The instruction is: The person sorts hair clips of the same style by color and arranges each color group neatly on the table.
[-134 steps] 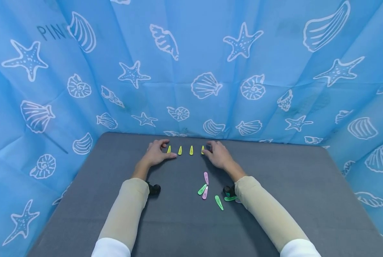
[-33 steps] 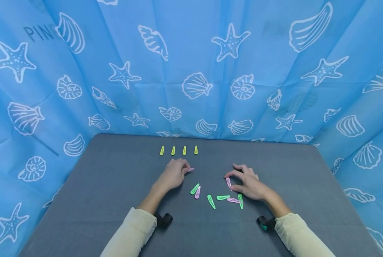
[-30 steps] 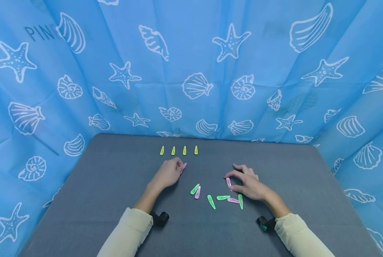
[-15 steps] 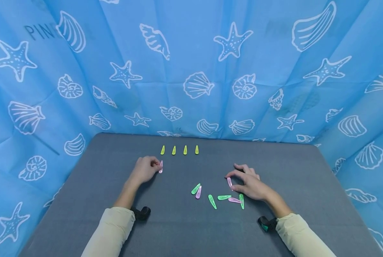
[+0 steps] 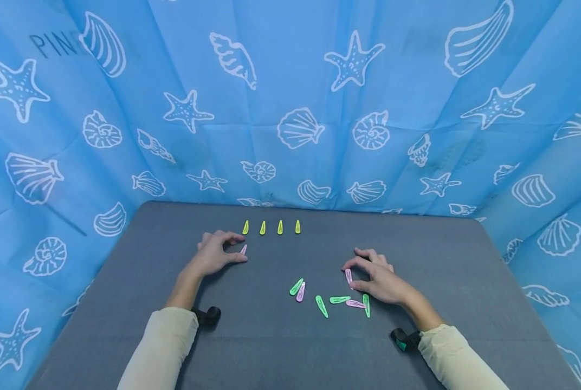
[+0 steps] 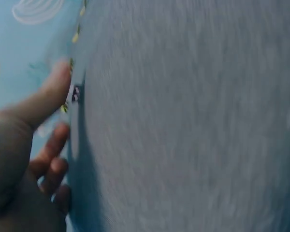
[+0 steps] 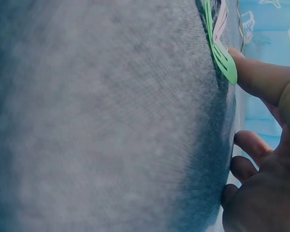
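Under the left end of a row of yellow hair clips (image 5: pixel 280 227), my left hand (image 5: pixel 214 253) lies with thumb and forefinger spread around a pink hair clip (image 5: pixel 244 249) on the table. A gap shows between that thumb and the clip in the head view; the left wrist view is blurred. To the right, my right hand (image 5: pixel 379 277) holds another pink hair clip (image 5: pixel 348 276) between thumb and forefinger, its ends at the two fingertips. Just below that hand, a green hair clip (image 5: pixel 366 306) touches a pink hair clip (image 5: pixel 355 304).
Between the hands lie a green hair clip (image 5: pixel 296 286) and a pink hair clip (image 5: pixel 301 292) side by side. Two more green clips lie nearby, one slanted clip (image 5: pixel 322 306) and one level clip (image 5: pixel 340 299). A blue shell-print curtain (image 5: pixel 290 162) hangs behind the grey table (image 5: pixel 271 346).
My left hand has carried a pink clip leftward from mid-table to below the first yellow clip, then spread its fingers from it. My right hand, lately at the yellow row, has stayed put this last second.
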### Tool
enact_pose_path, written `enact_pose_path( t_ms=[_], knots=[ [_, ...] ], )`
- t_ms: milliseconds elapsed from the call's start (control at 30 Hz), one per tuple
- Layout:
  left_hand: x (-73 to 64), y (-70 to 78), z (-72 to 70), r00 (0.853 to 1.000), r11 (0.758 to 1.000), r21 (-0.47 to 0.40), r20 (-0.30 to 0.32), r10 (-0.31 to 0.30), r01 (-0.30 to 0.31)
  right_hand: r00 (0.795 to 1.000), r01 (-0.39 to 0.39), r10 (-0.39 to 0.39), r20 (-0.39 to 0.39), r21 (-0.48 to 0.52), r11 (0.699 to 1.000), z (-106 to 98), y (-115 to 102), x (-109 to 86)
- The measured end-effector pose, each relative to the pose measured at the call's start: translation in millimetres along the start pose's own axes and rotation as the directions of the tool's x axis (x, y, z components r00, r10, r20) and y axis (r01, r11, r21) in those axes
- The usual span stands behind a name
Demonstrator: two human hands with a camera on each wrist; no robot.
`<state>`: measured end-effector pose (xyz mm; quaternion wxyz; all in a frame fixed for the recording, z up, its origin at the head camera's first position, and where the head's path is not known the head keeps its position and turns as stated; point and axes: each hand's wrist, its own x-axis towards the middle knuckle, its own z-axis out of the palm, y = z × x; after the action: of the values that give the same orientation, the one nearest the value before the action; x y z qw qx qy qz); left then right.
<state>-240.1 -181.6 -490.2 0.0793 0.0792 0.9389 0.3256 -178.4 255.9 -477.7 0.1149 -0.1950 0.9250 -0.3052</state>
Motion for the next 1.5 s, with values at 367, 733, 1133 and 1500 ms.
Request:
enact_pose_path(
  t_ms=[367,733,1133,1500],
  knots=[
    [4.3,-4.9,-9.9,0.990,0.999,0.039,0.142,0.012,-0.018,1.000,-0.023,0.023,-0.009,0.023,0.999,-2,-2,3.0],
    [3.3,-10.5,-6.7,0.993,1.000,-0.017,0.118,0.000,0.002,0.998,0.035,-0.037,-0.050,-0.046,0.998,-9,-5,-2.8],
    [2.3,-15.9,-10.1,0.992,0.994,-0.105,0.126,-0.022,0.035,0.995,0.096,-0.096,0.009,-0.178,0.979,-10,-19,-7.0],
    [2.7,-11.8,-12.7,0.992,0.990,-0.124,0.117,-0.046,0.060,0.990,0.094,-0.092,-0.107,0.018,0.995,2,-42,18.2]
  ],
)
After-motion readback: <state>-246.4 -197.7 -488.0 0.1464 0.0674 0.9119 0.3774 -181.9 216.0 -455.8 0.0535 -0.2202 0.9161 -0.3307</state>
